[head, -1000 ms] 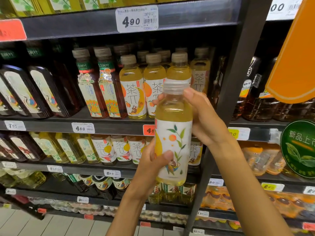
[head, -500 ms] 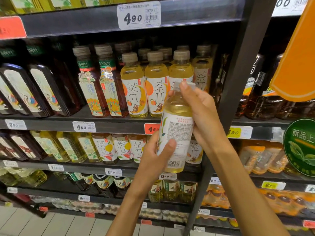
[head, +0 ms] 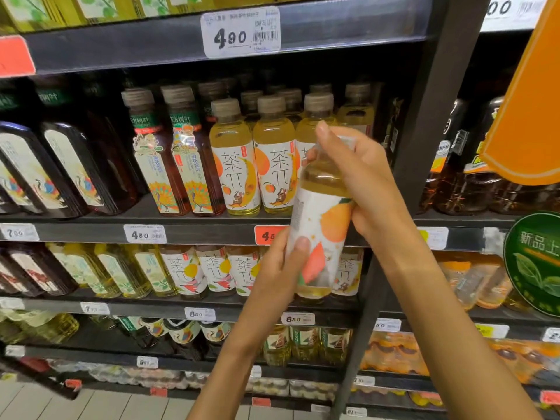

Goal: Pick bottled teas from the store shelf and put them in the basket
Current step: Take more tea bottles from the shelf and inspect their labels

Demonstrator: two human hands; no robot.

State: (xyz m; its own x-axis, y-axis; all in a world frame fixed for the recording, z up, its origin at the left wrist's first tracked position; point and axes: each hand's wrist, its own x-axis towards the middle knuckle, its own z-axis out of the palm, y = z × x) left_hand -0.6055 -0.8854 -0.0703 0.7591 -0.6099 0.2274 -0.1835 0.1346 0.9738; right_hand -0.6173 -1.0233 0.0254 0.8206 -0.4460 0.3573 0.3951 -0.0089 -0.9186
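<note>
Both hands hold one tea bottle (head: 321, 225) in front of the shelf (head: 194, 231). The right hand (head: 363, 183) wraps its top at 12 o'clock. The left hand (head: 280, 268) pinches its bottom at 6. It looks full, heavy and smooth, so grab its middle.

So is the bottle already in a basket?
No, the bottle is held in front of the shelf by both the left hand and right hand.

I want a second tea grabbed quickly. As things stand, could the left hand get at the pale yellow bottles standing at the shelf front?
Probably not yet: the left hand grips the held bottle's lower part. The shelf bottles stand unblocked at the front, so once the right hand carries it alone, the way looks free.
</note>
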